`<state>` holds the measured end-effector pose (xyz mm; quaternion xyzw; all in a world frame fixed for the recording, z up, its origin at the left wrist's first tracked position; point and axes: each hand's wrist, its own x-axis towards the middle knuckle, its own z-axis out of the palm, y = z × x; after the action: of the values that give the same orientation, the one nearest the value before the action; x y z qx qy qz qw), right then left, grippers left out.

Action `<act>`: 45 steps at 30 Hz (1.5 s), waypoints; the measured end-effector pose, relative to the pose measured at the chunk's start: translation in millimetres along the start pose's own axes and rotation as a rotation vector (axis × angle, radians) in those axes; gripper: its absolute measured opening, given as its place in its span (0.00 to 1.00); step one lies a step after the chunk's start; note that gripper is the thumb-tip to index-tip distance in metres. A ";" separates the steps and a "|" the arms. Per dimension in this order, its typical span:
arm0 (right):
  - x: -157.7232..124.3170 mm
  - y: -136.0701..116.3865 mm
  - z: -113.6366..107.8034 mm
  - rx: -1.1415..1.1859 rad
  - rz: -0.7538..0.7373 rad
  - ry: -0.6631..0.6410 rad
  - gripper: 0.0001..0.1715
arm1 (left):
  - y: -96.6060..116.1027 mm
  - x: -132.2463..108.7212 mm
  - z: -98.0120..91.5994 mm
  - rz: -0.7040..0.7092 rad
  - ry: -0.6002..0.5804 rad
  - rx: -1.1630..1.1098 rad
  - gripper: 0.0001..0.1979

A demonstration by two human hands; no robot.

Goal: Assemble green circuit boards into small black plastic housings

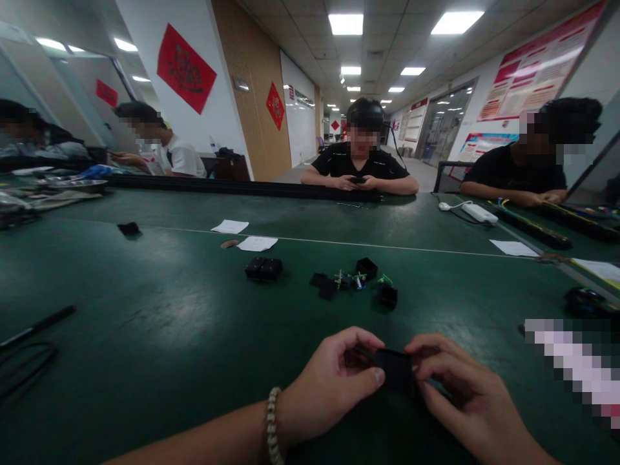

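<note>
Just above the near part of the table, a small black box-like casing (394,369) is held between both hands. My left hand (339,374), with a beaded bracelet at the wrist, is closed on its left side, thumb in front and fingers behind. On the other side my right hand (460,387) pinches the casing's right edge with thumb and fingers. Beyond them lie small green circuit boards (358,281), flat black pieces (325,285), an open black box (367,267) and another black box (388,296). A pair of closed black boxes (263,268) sits farther left.
The green table (169,336) spreads all around. White papers (258,243) lie near its seam, and a black cable (29,368) is at the left. A power strip (479,213) rests at the back right. Across the table sits a person (361,158); several others are at the sides.
</note>
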<state>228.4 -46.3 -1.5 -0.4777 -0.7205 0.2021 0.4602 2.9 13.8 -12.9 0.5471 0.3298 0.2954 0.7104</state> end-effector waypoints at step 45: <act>1.6 -1.8 2.9 0.058 0.099 -0.046 0.09 | 2.9 -0.9 1.6 -0.018 -0.011 0.024 0.16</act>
<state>224.8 -45.3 -0.9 -0.4943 -0.7003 0.2563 0.4467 3.4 12.9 -9.7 0.5543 0.3341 0.2819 0.7083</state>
